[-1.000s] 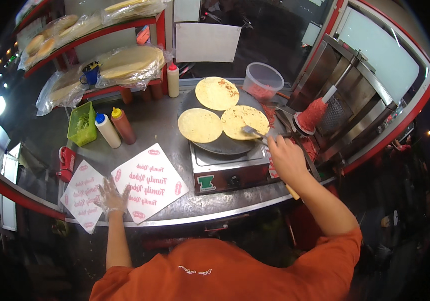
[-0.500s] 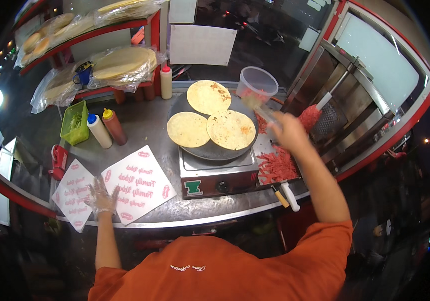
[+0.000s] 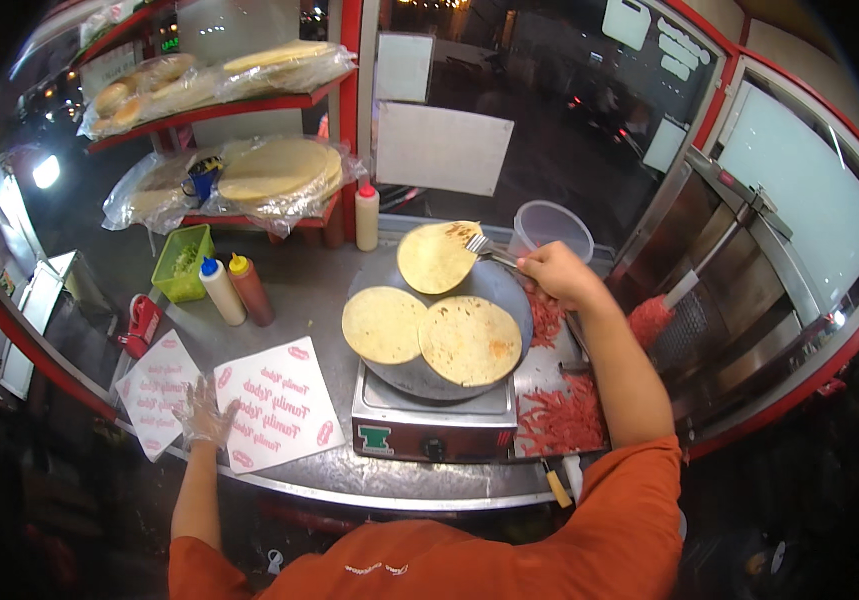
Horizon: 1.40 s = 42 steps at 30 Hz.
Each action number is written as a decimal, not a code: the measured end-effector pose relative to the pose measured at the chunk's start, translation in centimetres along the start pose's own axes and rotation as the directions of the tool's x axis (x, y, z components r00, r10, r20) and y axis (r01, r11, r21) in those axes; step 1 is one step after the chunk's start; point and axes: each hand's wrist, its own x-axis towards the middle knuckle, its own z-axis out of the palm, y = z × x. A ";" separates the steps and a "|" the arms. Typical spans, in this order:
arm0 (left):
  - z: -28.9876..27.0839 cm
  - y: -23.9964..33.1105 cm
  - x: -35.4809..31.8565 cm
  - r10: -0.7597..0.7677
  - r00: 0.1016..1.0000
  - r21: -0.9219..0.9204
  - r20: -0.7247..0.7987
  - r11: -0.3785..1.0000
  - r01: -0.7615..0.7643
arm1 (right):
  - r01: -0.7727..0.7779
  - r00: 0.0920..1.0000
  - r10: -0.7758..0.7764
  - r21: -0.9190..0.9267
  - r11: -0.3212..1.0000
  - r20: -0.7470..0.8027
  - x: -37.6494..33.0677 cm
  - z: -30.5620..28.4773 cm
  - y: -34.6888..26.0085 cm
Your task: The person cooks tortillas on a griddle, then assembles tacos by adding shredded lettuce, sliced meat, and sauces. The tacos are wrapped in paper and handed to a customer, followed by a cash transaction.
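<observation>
My right hand (image 3: 557,273) grips a fork (image 3: 489,251) whose tines lift the edge of the far flatbread (image 3: 436,257) on the round griddle (image 3: 509,300). Two more flatbreads lie flat there, one at the left (image 3: 382,324) and one at the right (image 3: 470,340). My left hand (image 3: 203,413), in a clear plastic glove, rests spread on a printed white wrapping paper (image 3: 277,402) on the steel counter (image 3: 319,290). A second paper (image 3: 155,388) lies to its left.
Squeeze bottles, white (image 3: 221,291), brown (image 3: 250,290) and another white (image 3: 367,216), stand behind the papers. A green basket (image 3: 182,262), bagged flatbreads (image 3: 279,173) on red shelves, a clear tub (image 3: 551,228), red shredded meat (image 3: 561,417) on a tray and a vertical grill (image 3: 739,270) surround the griddle.
My right hand has moved from the griddle's right edge to the far side and lifted the far flatbread's edge with the fork. My left hand stays on the paper.
</observation>
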 end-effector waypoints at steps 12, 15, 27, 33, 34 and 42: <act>0.3 0.3 -0.1 0.008 1.000 0.026 -0.016 1.000 -0.008 | 0.562 0.825 -0.497 -0.485 0.670 0.270 6.3 9.0 -0.9; 0.5 0.1 0.1 0.001 1.000 0.026 -0.017 1.000 -0.001 | 0.523 0.834 -0.542 -0.454 0.721 0.101 7.8 9.6 2.5; 1.0 -0.2 0.1 0.026 1.000 0.027 0.007 0.999 -0.026 | 0.453 0.859 -0.512 -0.430 0.781 -0.026 2.8 10.7 3.6; 1.0 -0.4 0.8 0.008 1.000 0.003 -0.004 1.000 -0.008 | 0.164 0.981 -0.191 -0.605 0.779 0.020 -0.2 9.6 3.2; 1.0 -0.5 0.8 0.027 0.999 -0.006 -0.024 1.000 -0.027 | 0.210 0.958 -0.285 -0.600 0.772 -0.031 -0.8 10.1 3.1; 0.1 -0.1 -0.4 0.023 1.000 0.025 0.000 0.999 -0.023 | 0.391 0.858 -0.489 -0.420 0.819 -0.156 3.8 12.5 1.8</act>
